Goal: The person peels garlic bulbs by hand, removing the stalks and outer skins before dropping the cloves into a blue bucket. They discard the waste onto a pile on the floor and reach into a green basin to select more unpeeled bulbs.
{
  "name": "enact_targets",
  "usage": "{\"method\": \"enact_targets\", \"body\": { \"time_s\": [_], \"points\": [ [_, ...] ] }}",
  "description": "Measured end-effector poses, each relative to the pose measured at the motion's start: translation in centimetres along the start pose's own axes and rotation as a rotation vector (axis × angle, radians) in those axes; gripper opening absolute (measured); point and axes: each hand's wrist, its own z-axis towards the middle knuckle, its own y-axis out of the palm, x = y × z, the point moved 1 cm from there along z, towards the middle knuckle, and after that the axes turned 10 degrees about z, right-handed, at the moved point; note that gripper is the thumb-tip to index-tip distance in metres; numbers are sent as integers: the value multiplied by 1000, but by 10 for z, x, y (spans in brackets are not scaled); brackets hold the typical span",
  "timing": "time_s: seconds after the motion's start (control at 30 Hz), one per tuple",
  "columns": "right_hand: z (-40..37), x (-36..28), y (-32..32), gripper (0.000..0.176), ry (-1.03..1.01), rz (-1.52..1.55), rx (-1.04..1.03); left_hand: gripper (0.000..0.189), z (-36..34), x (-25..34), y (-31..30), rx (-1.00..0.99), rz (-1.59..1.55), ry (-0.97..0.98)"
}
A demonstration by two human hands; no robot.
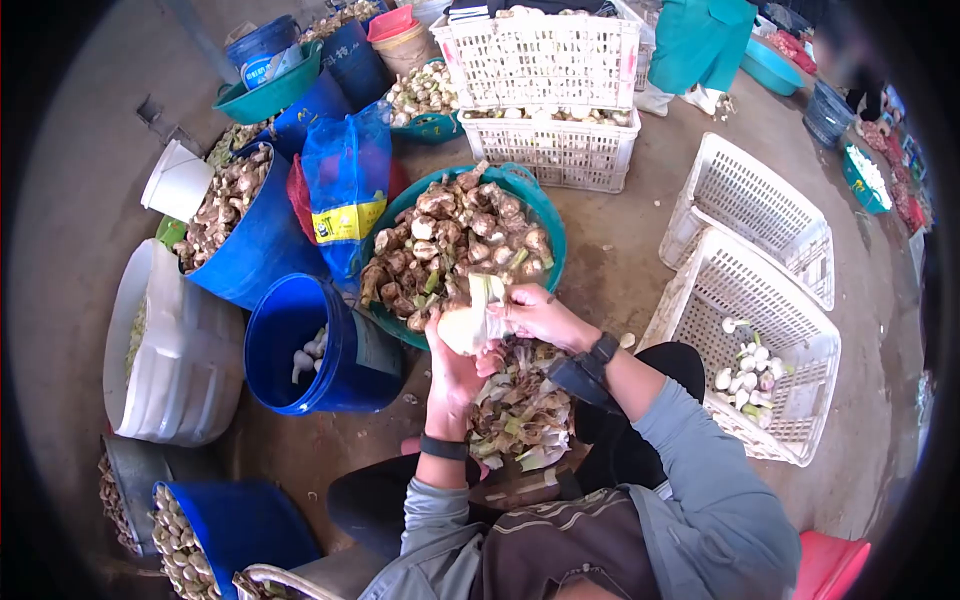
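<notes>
A large, pale garlic bulb (461,329) with a thick whitish-green stem is in front of me, over the near rim of a green basin (561,262). My left hand (456,362) is closed round the bulb from below. With its fingers pinched, my right hand (541,314) holds the outer skin at the stem side of the same bulb. Brown, unpeeled bulbs (436,233) fill the basin, with some water at its right. Loose skins and leaf scraps (518,408) lie in a pile on the floor just below my hands.
A blue bucket (262,345) at left holds a few white bulbs. At right, a white crate (660,318) holds several peeled bulbs (748,378); another crate (745,185) stands behind. Stacked crates (545,150) and a person in green trousers (702,45) are beyond the basin.
</notes>
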Motion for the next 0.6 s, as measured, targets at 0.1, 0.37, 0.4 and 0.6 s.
{"method": "enact_targets", "body": {
  "time_s": [0.1, 0.37, 0.4, 0.6],
  "points": [
    [5, 8, -8, 17, -74, -91, 161, 75, 2, -6, 6, 229, 394, 269],
    [1, 11, 3, 21, -16, 204, 49, 60, -2, -9, -36, 64, 209, 113],
    [2, 14, 4, 21, -12, 201, 43, 60, -4, -11, -29, 67, 206, 121],
    [10, 24, 8, 21, -456, -271, -9, 54, 8, -27, -33, 563, 1162, 665]
  ]
}}
